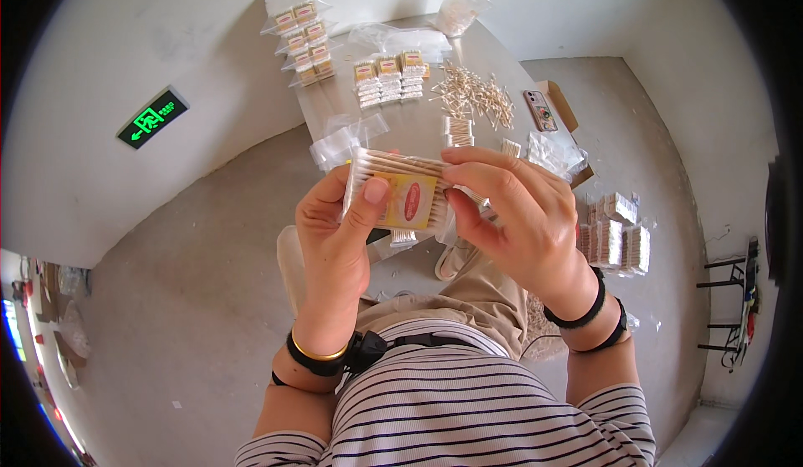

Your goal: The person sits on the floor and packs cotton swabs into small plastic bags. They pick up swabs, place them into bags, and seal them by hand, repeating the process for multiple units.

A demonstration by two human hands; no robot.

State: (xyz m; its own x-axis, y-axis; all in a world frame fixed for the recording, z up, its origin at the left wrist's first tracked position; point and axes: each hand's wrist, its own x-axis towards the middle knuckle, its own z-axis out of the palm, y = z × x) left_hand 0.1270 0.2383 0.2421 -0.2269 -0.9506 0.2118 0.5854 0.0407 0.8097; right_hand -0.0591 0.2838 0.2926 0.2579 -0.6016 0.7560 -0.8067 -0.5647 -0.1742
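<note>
Held up in front of me is a clear packet of cotton swabs [403, 166] with a yellow label bearing a red oval. My left hand [331, 241] grips its left end, the thumb pressed flat on the label and the fingers behind. At the packet's right end, my right hand [527, 220] is closed, with thumb and fingertips pinching the edge of the plastic or the swab ends; exactly which I cannot tell. Beyond the packet, a small stack of swabs [457, 130] lies on the grey table [335, 103].
Packed swabs [390, 81] stand in rows on the table, beside a loose swab heap [474, 95]. Stacked packets [303, 45] rise at the back left. A phone [540, 111] lies near the right edge. Swab bundles [615, 237] sit lower right. Clear bags [341, 139] lie left.
</note>
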